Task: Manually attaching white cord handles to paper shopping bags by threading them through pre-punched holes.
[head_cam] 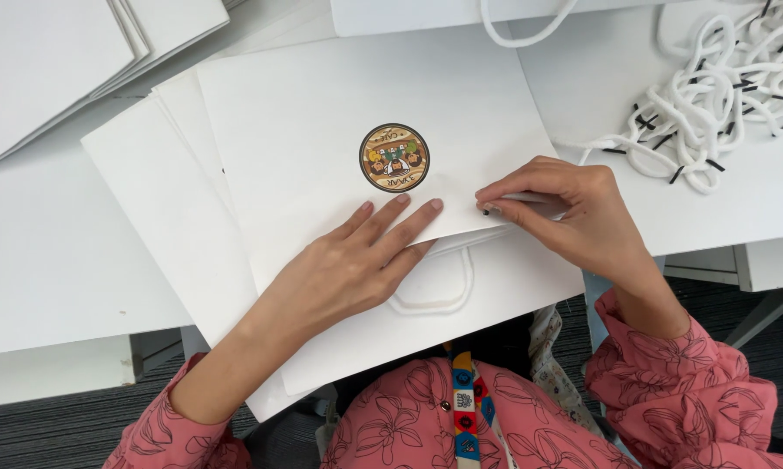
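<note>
paper bag (322, 113): white | sticker (394, 157): brown, round | cords (721, 95): white, black tips | sleeves (678, 391): pink floral

My left hand (356, 260) presses flat on a white paper bag (322, 113) bearing 1 round sticker (394, 157). My right hand (565, 213) pinches a white cord's black tip (482, 209) at the bag's edge. More cords (721, 95) lie heaped nearby.

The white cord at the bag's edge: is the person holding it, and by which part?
Yes. The right hand pinches the white cord near its black-tipped end, at the paper bag's edge. The left hand holds nothing; it lies flat on the bag.
</note>
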